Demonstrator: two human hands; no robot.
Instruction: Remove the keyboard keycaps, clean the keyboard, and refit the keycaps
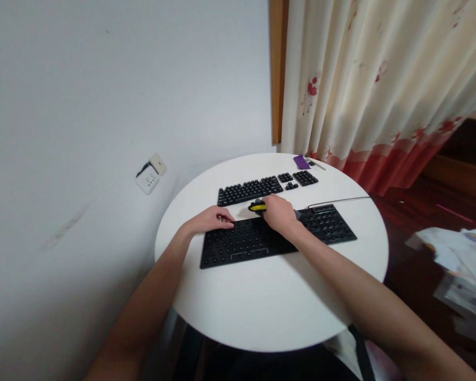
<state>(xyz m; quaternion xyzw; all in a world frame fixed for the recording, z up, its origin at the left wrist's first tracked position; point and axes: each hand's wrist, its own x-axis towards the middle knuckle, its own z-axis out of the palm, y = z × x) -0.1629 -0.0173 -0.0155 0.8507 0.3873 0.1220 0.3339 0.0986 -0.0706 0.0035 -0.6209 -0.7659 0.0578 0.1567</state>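
A black keyboard [246, 238] with its keycaps off lies across the white round table, bare switches showing. My left hand [214, 219] holds its back left edge, thumb on the top face and fingers curled behind. Over the middle of the keyboard, my right hand [280, 211] is closed round a yellow-and-black tool [257, 207]. One end of that tool points left; my hand covers much of the rest, so its exact kind is unclear. Behind the keyboard, loose black keycaps [249, 190] are laid out in keyboard order, with separate blocks to the right.
The round table [262, 307] stands against a wall with a socket [147, 179]. A purple piece [301, 162] and small items lie at its back edge. A cable [341, 200] runs off to the right. A curtain [341, 106] hangs behind; papers [460, 254] lie at the right.
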